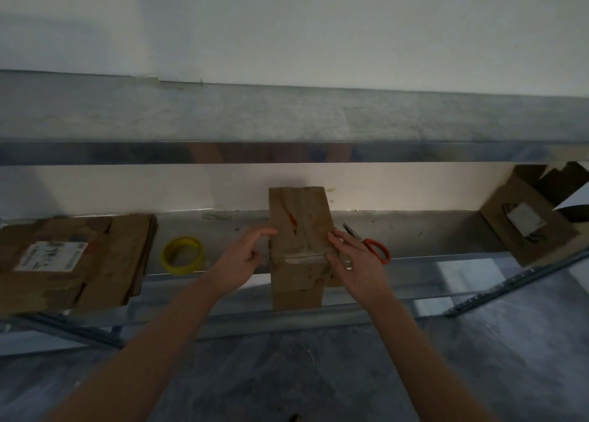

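Two hands (243, 257) (358, 262) on one cardboard box (299, 227)

A single wide-angle view from the person's head looks forward and slightly down. It stands close to a metal shelf (430, 230) against the far wall (287, 23), with the cardboard box (306, 211) centred and the floor (318, 374) nearest.

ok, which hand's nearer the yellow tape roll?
Left. Left hand is just right of the yellow tape roll; right hand is farther right, across the cardboard box.
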Tool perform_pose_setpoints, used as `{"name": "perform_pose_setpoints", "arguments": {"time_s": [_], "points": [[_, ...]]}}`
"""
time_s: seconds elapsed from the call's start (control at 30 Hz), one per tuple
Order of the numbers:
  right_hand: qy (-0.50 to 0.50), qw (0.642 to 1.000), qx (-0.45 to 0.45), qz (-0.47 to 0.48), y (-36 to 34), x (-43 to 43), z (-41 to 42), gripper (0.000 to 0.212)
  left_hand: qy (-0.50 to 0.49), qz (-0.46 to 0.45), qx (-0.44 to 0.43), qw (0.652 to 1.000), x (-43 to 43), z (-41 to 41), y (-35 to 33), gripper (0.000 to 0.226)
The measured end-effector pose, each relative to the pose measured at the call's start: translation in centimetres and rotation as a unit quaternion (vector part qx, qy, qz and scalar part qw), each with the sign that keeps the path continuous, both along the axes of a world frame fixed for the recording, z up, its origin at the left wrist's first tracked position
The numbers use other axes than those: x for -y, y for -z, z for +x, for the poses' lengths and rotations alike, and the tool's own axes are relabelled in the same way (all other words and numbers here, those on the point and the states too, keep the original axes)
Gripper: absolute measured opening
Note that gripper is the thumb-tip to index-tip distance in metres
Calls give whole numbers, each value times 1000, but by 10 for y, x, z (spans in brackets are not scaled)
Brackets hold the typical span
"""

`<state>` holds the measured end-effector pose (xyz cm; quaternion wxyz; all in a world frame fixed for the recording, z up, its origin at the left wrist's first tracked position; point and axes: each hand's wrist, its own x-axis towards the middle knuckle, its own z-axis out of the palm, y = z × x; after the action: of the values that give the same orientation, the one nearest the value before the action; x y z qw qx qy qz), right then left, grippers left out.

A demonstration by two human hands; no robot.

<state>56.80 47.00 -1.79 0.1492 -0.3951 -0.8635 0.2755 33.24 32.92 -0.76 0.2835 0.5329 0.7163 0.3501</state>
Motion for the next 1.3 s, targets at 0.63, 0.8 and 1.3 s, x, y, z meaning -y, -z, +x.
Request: {"name": "perform_pose_setpoints", "arguments": {"time_s": [0.63,0.8,1.3], "points": [[-3,999,-37,14,14,-1,1,54,-87,68,-23,994,-4,31,25,44],[-17,999,-40,-11,9,3,5,64,-20,15,-48,999,-8,37,30,69],[-135,978,-84,-134,-6,-33,17,63,49,-28,3,998,-15,10,11,75]]}}
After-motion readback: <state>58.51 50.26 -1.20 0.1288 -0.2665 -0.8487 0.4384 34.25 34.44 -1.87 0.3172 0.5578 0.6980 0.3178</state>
